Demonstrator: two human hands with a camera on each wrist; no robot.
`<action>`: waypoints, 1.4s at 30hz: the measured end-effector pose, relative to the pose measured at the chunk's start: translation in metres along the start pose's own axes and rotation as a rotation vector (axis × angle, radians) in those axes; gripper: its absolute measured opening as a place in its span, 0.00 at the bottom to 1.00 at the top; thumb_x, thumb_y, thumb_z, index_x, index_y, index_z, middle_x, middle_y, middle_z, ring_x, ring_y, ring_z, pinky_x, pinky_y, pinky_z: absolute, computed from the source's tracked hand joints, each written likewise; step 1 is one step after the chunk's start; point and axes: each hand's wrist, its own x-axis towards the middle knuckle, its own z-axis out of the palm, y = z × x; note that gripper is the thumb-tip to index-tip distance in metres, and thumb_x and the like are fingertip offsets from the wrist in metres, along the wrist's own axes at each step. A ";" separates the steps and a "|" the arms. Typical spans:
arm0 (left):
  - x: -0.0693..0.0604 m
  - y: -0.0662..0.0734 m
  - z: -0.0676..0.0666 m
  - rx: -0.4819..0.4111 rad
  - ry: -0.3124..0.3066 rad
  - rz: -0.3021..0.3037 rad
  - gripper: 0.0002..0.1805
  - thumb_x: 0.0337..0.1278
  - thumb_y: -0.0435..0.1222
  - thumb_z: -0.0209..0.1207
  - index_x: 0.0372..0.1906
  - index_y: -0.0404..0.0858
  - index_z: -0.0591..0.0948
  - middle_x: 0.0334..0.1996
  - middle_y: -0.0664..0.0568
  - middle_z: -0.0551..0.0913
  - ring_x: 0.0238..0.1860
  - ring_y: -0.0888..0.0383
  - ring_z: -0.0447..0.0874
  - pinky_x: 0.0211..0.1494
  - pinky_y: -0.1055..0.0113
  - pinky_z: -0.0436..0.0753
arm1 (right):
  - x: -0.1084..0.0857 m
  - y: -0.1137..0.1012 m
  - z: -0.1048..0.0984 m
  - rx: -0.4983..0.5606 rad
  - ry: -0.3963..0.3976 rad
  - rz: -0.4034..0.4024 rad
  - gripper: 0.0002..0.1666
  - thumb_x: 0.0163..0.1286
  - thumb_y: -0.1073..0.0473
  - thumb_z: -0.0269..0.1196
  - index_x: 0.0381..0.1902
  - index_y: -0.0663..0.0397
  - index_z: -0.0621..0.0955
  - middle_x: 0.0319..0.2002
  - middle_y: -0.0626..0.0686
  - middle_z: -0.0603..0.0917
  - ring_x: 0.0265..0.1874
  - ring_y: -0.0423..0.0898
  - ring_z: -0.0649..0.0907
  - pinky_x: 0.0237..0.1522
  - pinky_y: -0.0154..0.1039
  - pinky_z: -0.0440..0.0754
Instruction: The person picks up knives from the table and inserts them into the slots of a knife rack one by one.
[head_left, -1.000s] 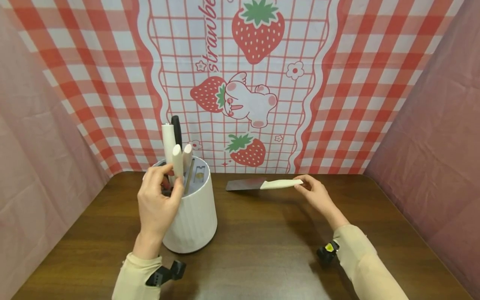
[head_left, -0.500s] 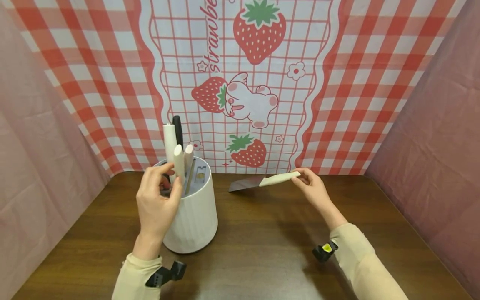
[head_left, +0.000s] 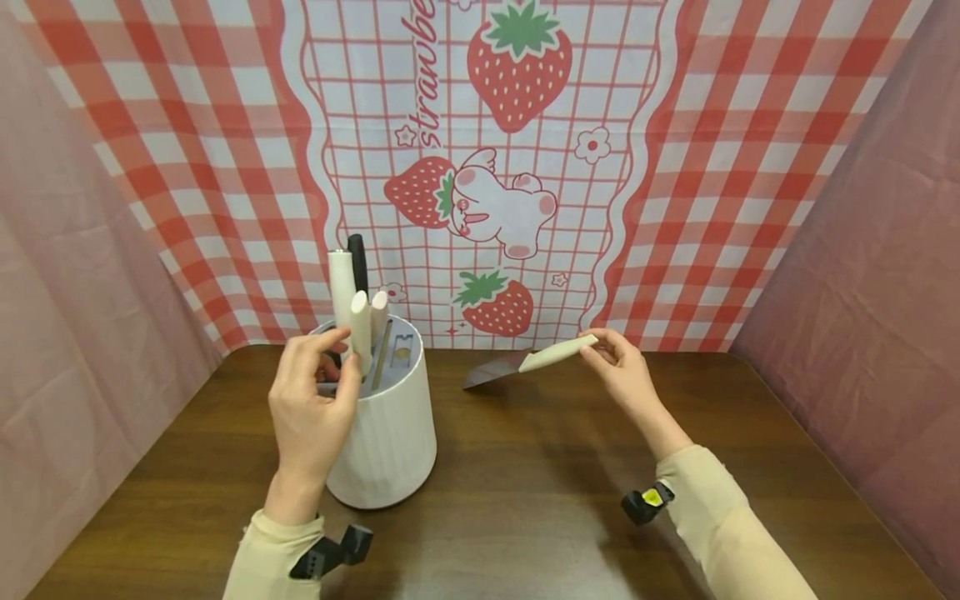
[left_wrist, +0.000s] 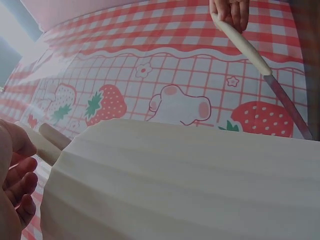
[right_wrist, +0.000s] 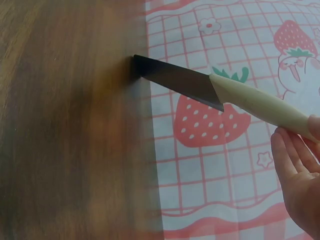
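In the head view my right hand (head_left: pixel 621 365) pinches the end of a kitchen knife's pale cream handle. The knife (head_left: pixel 557 354) slants, its broad grey blade lower and pointing left; I cannot tell whether the tip touches the table. At the left stands a white ribbed knife block (head_left: pixel 390 450) with several handles rising from its grey top. My left hand (head_left: pixel 311 400) is beside the front cream knife handle (head_left: pixel 361 323), thumb and index finger apart and the other fingers loosely bent. The left wrist view shows this hand (left_wrist: pixel 17 175) close to the handles (left_wrist: pixel 42 145).
A brown wooden table (head_left: pixel 517 517) lies under everything. A thicker white handle (head_left: pixel 341 287) and a black handle (head_left: pixel 357 262) stand at the block's back. Slots (head_left: pixel 401 350) show at the block's right side. A strawberry-print cloth (head_left: pixel 510 192) hangs behind; pink cloth flanks both sides.
The right hand has moved slightly left, and the knife has tilted, handle up and blade tip down. The left hand has eased slightly left, away from the front handle.
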 end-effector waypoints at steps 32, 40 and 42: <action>0.001 0.018 -0.001 -0.134 -0.009 0.106 0.10 0.43 0.26 0.57 0.35 0.30 0.82 0.29 0.43 0.79 0.25 0.57 0.70 0.30 0.75 0.69 | -0.008 -0.045 0.016 0.289 -0.023 -0.156 0.14 0.64 0.68 0.55 0.48 0.65 0.74 0.40 0.41 0.82 0.42 0.36 0.80 0.44 0.30 0.78; 0.000 0.022 0.002 -0.181 -0.048 0.163 0.11 0.44 0.29 0.57 0.36 0.29 0.81 0.28 0.44 0.78 0.25 0.56 0.71 0.30 0.74 0.70 | -0.010 -0.056 0.021 0.303 -0.024 -0.179 0.17 0.64 0.66 0.56 0.51 0.69 0.73 0.43 0.50 0.83 0.46 0.41 0.81 0.48 0.30 0.76; -0.001 0.023 0.003 -0.193 -0.058 0.177 0.11 0.45 0.30 0.57 0.36 0.29 0.81 0.28 0.44 0.78 0.25 0.56 0.71 0.30 0.74 0.70 | -0.011 -0.058 0.022 0.296 -0.024 -0.192 0.18 0.65 0.66 0.56 0.51 0.71 0.72 0.43 0.51 0.83 0.46 0.42 0.81 0.48 0.30 0.76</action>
